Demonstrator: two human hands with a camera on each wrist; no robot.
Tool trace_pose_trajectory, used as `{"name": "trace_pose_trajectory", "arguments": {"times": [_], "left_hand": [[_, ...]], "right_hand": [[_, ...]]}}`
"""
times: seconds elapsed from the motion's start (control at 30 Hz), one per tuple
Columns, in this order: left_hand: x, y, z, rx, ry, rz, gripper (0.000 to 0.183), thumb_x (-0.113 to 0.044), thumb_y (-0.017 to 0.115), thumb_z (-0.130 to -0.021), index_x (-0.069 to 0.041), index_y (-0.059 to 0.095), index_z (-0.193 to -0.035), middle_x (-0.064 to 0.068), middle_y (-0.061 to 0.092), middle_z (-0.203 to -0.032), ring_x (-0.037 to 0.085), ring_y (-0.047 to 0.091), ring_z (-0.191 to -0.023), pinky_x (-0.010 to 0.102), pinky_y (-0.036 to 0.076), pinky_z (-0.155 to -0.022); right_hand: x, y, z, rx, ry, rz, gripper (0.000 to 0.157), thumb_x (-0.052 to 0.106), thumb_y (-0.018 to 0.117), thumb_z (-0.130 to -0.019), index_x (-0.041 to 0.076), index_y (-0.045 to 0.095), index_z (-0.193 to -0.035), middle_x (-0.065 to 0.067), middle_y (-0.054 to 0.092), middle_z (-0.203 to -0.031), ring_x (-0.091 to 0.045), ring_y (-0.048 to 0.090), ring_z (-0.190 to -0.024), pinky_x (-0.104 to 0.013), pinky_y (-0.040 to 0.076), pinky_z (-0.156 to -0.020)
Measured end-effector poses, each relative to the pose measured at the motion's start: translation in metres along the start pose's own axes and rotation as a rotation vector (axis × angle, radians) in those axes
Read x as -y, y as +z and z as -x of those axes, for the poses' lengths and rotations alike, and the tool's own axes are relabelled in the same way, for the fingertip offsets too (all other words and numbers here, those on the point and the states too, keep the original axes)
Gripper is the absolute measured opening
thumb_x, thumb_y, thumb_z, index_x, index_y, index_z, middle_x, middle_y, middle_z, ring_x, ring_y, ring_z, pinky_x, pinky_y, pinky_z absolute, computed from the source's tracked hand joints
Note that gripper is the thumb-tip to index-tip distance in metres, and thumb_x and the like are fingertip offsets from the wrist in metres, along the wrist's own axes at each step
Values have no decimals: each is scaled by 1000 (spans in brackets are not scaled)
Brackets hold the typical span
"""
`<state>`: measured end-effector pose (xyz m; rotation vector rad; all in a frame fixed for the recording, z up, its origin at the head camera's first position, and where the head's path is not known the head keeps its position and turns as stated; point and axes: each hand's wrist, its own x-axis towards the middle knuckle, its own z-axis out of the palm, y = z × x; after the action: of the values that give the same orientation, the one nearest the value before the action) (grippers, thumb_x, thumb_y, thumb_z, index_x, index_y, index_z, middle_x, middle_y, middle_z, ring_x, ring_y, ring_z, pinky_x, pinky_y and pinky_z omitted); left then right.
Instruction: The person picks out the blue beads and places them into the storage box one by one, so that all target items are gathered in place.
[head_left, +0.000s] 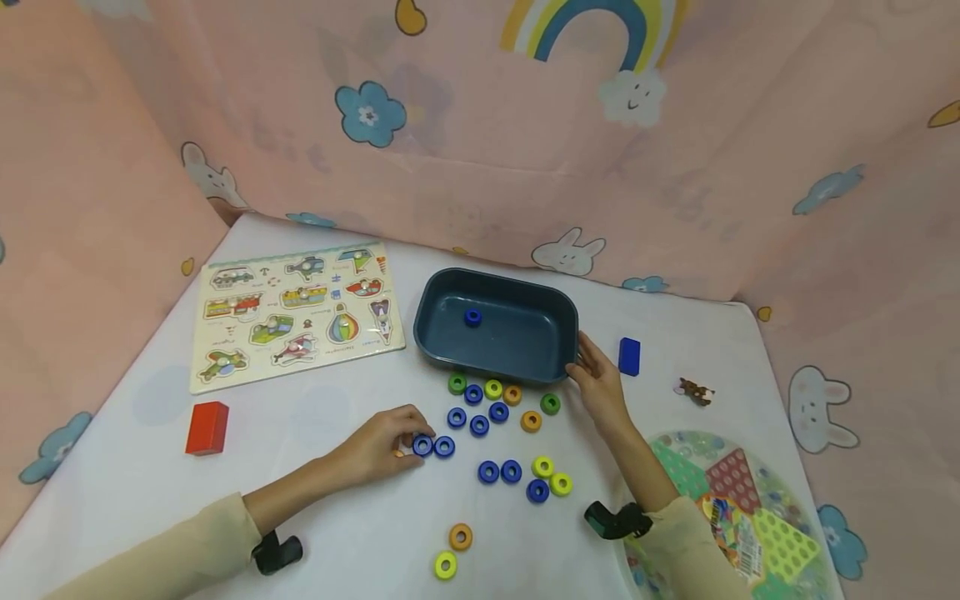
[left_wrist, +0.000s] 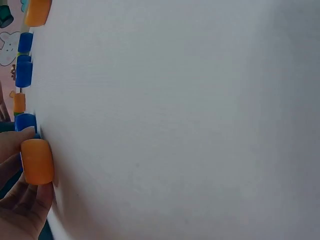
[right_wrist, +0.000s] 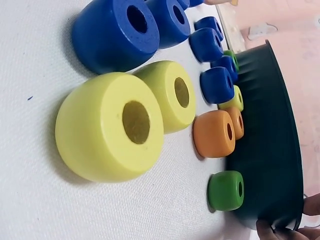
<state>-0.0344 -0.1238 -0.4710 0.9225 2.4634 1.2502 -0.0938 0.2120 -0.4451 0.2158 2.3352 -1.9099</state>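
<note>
In the head view my left hand [head_left: 378, 446] pinches an orange bead [left_wrist: 37, 161], which the left wrist view shows between thumb and fingers. Right at its fingertips lies a blue bead [head_left: 422, 445], with a second blue bead [head_left: 445, 447] beside it. My right hand [head_left: 600, 387] grips the right end of a dark teal rectangular tub [head_left: 495, 362] by its rim. One blue bead [head_left: 472, 317] sits inside the tub. Against and below its near side lie several blue, green, yellow and orange beads, among them a green bead [right_wrist: 226, 191] near my right fingers.
A picture peg puzzle [head_left: 300, 312] lies at the back left, a red block [head_left: 207, 428] in front of it. Right of the tub are a blue block [head_left: 629, 357] and a small brown figure [head_left: 696, 392]. A round clear bag [head_left: 750, 500] lies under my right forearm.
</note>
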Motion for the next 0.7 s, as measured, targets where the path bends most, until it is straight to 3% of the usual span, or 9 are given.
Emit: {"name": "trace_pose_trajectory", "arguments": {"times": [0.17,0.33,0.5,0.7], "left_hand": [[-2,-6,-5,-11,-5,36,30,-3,78,-70,-6,69,-98,-2,59,-90,15,54,-71,25,48,-57],[-8,-21,-21,-14,26,108,31,-5,80,-69,-8,69,-98,-4,59,-86,20,55,-71,30,49,-60],[-20,-40,-49,-36,132,78,32,-8,80,-68,-10,69,-99,-3,59,-90,21,57,-73,32,50,-63],[-25,-63,-96,-80,223,-1,32,-9,80,-69,-7,69,-99,-2,59,-91,19,57,-74,33,51,-60]], "right_hand": [[-2,-1,-1,2,-14,-10,59,1,47,-92,9,25,-146,-10,30,-147,-21,32,-131,-33,31,-103],[-2,-1,-1,6,-21,-16,58,1,47,-93,9,25,-146,-10,29,-147,-21,32,-131,-33,31,-103],[-2,-1,-2,11,-31,-16,58,1,48,-93,10,26,-146,-10,29,-147,-21,33,-130,-34,31,-104],[-4,0,-2,6,-28,-24,58,1,48,-92,9,26,-145,-10,30,-146,-21,34,-130,-33,31,-103]]}}
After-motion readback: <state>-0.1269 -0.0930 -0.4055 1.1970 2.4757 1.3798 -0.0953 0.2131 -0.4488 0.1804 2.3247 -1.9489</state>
